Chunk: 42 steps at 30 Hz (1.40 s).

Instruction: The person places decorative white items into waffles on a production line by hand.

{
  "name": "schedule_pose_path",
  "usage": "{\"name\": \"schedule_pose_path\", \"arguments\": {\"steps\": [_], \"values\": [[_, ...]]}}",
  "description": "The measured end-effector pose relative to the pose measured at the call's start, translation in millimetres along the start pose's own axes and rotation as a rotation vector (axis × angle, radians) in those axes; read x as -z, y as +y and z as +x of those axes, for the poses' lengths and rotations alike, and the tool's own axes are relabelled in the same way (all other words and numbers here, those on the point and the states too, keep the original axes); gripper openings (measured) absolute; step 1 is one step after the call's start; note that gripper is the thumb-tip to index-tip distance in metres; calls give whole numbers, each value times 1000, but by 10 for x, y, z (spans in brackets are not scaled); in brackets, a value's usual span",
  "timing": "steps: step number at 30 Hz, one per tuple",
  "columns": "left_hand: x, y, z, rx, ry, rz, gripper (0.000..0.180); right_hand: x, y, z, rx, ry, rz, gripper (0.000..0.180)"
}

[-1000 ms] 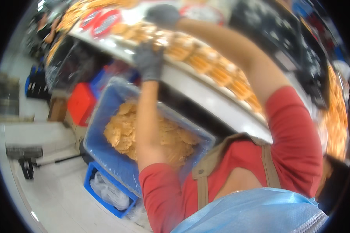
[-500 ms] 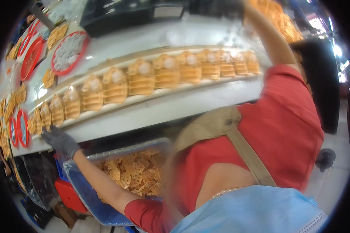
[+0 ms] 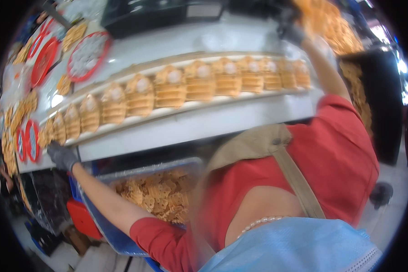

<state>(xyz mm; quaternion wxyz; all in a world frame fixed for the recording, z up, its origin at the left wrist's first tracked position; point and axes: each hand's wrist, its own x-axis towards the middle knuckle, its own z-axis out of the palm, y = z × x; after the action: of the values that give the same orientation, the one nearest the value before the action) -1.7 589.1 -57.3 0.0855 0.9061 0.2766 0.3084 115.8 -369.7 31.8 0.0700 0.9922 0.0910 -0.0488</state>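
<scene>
Head, grey-gloved left hand (image 3: pixel 62 156): half-open, front-left end of slotted orange plates (image 3: pixel 170 93)
Grey-gloved right hand (image 3: pixel 292 33): behind right end, grip unclear

The shirt (image 3: pixel 337 167) is red, the brown apron (image 3: pixel 247 143) has a dark button (image 3: pixel 276 141), the necklace (image 3: pixel 259 221) has white beads, the mask (image 3: pixel 294 249) is light blue, the gloves (image 3: pixel 63 157) grey.

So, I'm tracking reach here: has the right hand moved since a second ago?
Yes. Against the row of orange pieces, the right hand has moved rightward, from near the row's left end to near its right end.
</scene>
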Motion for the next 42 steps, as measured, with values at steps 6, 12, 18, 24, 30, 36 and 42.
{"name": "schedule_pose_path", "arguments": {"steps": [6,12,18,24,30,36,42], "values": [[433,322,-198,-29,69,68,45,519,-877,-102,-131,-118,-26,23],[354,247,-193,-166,197,69,51,883,-1827,-5,142,189,327,20],[252,190,-169,-162,194,52,57,1107,-2829,83,201,30,599,24],[205,177,-181,-118,186,39,59,809,-3108,303,211,119,508,19],[191,88,-192,-106,198,41,59,676,-3169,334,331,218,281,19],[113,0,-231,-90,176,56,58,781,-3327,355,462,121,-190,11],[105,50,-78,-121,186,75,58,848,-3477,428,697,158,-519,6]]}}
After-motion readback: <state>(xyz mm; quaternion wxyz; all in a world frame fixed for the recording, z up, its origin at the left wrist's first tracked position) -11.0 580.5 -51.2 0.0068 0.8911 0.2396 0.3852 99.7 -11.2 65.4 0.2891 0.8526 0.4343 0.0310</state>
